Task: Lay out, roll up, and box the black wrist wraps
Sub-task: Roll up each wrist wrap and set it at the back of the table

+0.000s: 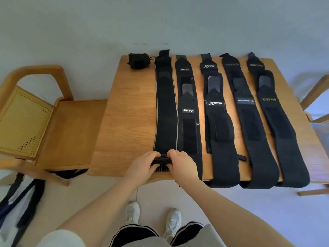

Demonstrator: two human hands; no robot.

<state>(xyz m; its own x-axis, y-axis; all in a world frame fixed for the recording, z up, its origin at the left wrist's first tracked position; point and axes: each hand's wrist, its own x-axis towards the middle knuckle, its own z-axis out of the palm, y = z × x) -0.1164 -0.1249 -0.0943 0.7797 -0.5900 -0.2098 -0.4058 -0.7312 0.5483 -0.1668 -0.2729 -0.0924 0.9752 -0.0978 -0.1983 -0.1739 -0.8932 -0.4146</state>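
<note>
Several black wrist wraps lie flat in parallel strips on the wooden table (128,107). The leftmost is a plain wrap with grey edges (165,107). At its near end, my left hand (144,165) and my right hand (181,164) both grip the small rolled start of that wrap (162,164), fingers curled round it. To its right lie the pairs of wraps marked IIACYO (188,111), XTEP (216,104), one with a small label (246,101) and XUETING (269,99). A rolled-up black wrap (138,61) sits at the table's far left corner.
A wooden chair with a cane back (26,122) stands left of the table, its seat (71,132) against the table edge. Dark straps (23,198) hang below the chair onto the floor. Another chair's frame (315,97) shows at the right. My white shoes (153,216) are below.
</note>
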